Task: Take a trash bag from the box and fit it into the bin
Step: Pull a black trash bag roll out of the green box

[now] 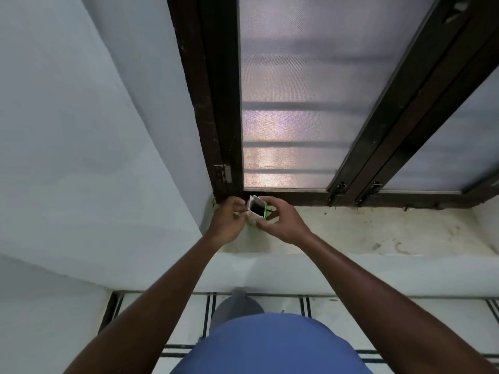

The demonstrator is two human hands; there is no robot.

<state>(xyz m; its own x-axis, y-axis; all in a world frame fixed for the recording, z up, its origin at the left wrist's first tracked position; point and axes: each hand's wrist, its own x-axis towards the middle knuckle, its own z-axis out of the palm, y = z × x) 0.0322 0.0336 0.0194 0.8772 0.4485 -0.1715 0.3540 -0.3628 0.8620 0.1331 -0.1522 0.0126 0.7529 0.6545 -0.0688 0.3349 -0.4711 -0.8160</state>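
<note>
Nearest us, our two forearms reach forward over the window ledge (351, 233), and we count two hands meeting on one box (256, 211) near the ledge's far left corner. Our right hand (283, 222) is wrapped around the box from the right, while our left hand (226, 220) pinches at its left edge. The box's open mouth faces us, dark inside; our left fingers sit nearer it. Beyond stands one framed window (291, 103). We see no bin.

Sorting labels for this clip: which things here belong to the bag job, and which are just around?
Job:
box, open at the top, dark inside
left hand and right hand, both gripping it
No bin in view.

Around:
window sill
window frame
hinge
tiled floor
</note>
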